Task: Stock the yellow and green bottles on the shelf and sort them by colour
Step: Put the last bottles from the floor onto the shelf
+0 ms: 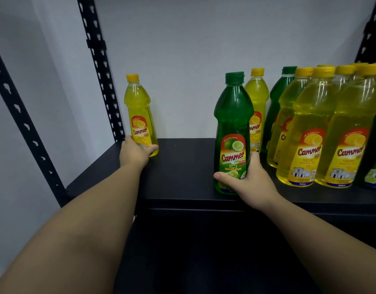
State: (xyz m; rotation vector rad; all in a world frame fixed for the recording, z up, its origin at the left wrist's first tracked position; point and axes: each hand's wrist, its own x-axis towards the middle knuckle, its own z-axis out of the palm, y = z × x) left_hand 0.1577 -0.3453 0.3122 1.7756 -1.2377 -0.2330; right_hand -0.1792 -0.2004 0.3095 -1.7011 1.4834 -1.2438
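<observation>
**Both hands on bottles, one yellow, one green**

So the left hand (134, 152) is wrapped around the base of a lone yellow bottle (140, 115), thumb across the front, fingers curled behind. That bottle stands upright at the far left of the black shelf (183, 166), close to the perforated black upright (100, 66) at the back corner.

The right hand (249, 181) grips the bottom of a green lime bottle (232, 132), thumb across the front label and fingers round the right side. It's upright too, sitting near the front edge of the shelf, about the middle.

Just behind that one there's another yellow bottle (257, 102), partly hidden by it. Then off to the right there's the crowded bunch: a second green bottle (277, 98) at the back, with a cluster of yellow bottles (310, 132) packed tight in front of and beside it. At the very right edge a green-labelled bottle (375, 166) is cut off by the frame, so can't tell much about it.

A wide bare stretch of shelf separates the two held bottles. White wall (183, 39) behind everything.
</observation>
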